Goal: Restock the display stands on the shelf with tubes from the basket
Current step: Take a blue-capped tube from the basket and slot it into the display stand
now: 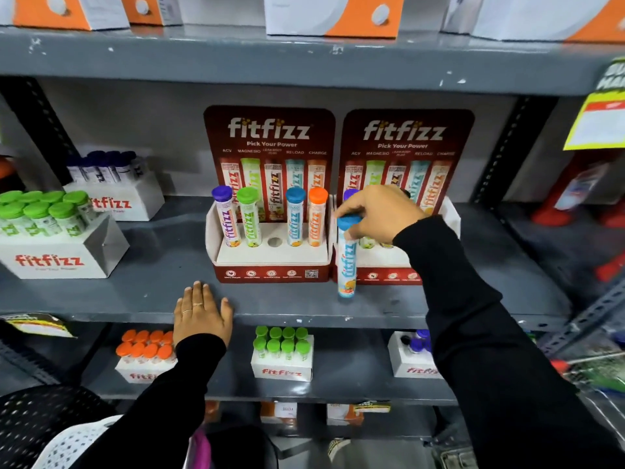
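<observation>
Two red fitfizz display stands sit side by side on the grey middle shelf (135,292). The left stand (270,265) holds purple (226,218), green (249,218), blue (295,214) and orange (317,214) capped tubes, and its middle hole (274,242) has no tube in it. My right hand (382,211) grips a blue-capped tube (347,262) by its cap, upright in front of the right stand (389,262). That hand and sleeve hide most of the right stand's tubes. My left hand (203,311) lies flat on the shelf's front edge.
White fitfizz boxes of green-capped (44,214) and dark-capped tubes (108,170) stand at the left of the shelf. The shelf below carries boxes of orange (145,350), green (282,346) and purple (414,353) tubes. A wire basket (595,363) shows at the right edge.
</observation>
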A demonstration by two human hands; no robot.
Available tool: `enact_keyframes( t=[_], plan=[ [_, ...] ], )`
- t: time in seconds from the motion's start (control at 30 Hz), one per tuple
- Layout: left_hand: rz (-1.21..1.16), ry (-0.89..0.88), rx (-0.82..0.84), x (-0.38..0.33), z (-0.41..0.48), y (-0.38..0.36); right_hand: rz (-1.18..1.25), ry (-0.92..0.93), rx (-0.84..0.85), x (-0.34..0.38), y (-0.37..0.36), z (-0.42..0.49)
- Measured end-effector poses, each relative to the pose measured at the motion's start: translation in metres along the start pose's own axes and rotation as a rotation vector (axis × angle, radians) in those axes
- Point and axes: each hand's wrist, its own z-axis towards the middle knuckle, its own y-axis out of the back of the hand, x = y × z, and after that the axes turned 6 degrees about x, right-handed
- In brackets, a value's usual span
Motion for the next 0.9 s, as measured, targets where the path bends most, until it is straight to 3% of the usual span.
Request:
enact_keyframes(
  t=[0.43, 0.7, 0.9],
  plan=[
    [0.002, 0.018, -0.012, -0.003, -0.003, 0.005, 0.147, -0.490, -0.503, -0.081, 0.003, 0.010],
    [-0.015, 0.027, -0.026, -0.005, -0.004, 0.004, 0.188, -0.474, -0.633, -0.095, -0.009, 0.016],
    [-0.017, 0.027, -0.032, -0.006, -0.004, 0.004, 0.174, -0.424, -0.593, -0.102, -0.006, 0.025]
  ],
)
